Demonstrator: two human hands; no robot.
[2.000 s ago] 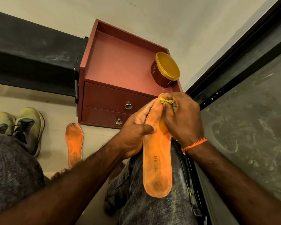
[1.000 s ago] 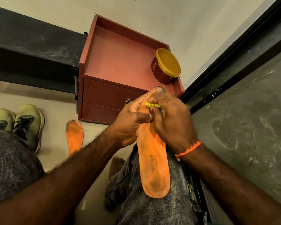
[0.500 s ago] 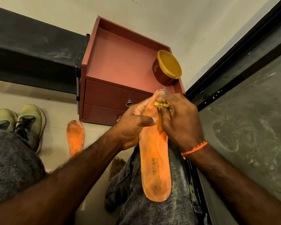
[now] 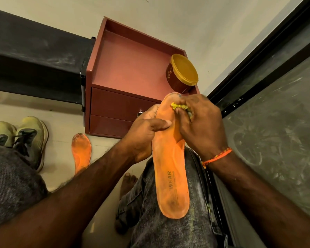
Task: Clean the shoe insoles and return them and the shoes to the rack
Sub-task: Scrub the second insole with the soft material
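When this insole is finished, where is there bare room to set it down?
The top of the red drawer unit is bare left of the yellow-lidded tub, which sits in its right front corner. Bare floor shows between the shoes and the second insole, a narrow patch. The lap is crowded: both hands, left and right, work the held insole.

Both insoles [image 4: 170,169] [image 4: 81,153] are orange with dark smudges, the cloth [image 4: 179,106] yellow, the shoes [image 4: 20,138] pale yellow-green, the cabinet [image 4: 131,76] reddish-brown, the tub [image 4: 181,74] brown with a yellow lid, the jeans [image 4: 168,228] speckled grey.
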